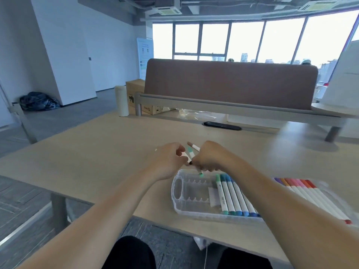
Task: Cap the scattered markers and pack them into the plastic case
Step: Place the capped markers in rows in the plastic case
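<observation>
Several markers (223, 195) in case (175, 191) bear illegible print.

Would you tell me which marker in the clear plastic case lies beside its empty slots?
The green-capped white marker, leftmost in the row; the others have teal or blue caps.

No text, brand or number is legible in full.

- Cardboard box (136, 94) behind the worktop (97, 152): a short dark logo of a few characters sits low on the near face, too blurred to read. Black handling pictograms stand beside it and higher up.
- Standing banner (145, 55) by the wall: a heading, lines of small print and two small figures, all illegible.
- Leftmost marker (222, 195) in the case (175, 191): short dark print runs along the white barrel, also illegible.
</observation>
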Tool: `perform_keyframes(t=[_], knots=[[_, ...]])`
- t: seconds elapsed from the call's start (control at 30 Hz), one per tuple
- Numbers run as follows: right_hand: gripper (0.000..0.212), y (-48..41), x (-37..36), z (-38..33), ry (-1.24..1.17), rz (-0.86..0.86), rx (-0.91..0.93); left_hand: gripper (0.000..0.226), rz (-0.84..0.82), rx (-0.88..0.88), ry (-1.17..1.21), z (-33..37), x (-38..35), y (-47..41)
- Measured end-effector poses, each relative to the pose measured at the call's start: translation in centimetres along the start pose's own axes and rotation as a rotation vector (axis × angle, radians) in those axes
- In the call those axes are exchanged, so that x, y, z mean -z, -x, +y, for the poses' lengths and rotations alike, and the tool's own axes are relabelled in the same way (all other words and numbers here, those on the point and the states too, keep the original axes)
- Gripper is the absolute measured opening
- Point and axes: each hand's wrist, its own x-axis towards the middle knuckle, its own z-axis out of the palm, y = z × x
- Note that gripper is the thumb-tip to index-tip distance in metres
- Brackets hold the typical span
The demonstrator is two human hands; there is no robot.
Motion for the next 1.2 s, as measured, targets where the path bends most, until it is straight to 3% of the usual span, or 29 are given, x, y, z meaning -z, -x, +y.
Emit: perform_keyframes(t=[0.17, 0.43, 0.53, 0.67, 1.2], knots=[[0.033, 5.2, 1.5, 3.7, -0.086, -0.11, -0.056, 0.05, -0.211, -0.088, -0.08, 3.2, -2.3, 2.2], [0.04, 7.5, 0.3, 5.7, -0.174, -0.273, -0.047, 0.03, -0.416, -0.191, -0.27, 4.7, -3.9, 4.2], [0.03, 7.3, -0.2, 5.8, -0.113, -0.281, -0.043, 0.044, -0.455, -0.183, -0.324, 4.4, -3.9, 4.0], [0.032, 6.8, -0.2, 5.6, -0.012, -0.32, -0.042, 0.067, -0.466, -0.218, -0.336, 3.8, -4.2, 4.0], [0.043, 5.0, 0.1, 6.6, 0.066, -0.33, -0.026, 0.08, -0.513, -0.226, -0.254, 3.1, -4.7, 3.6]])
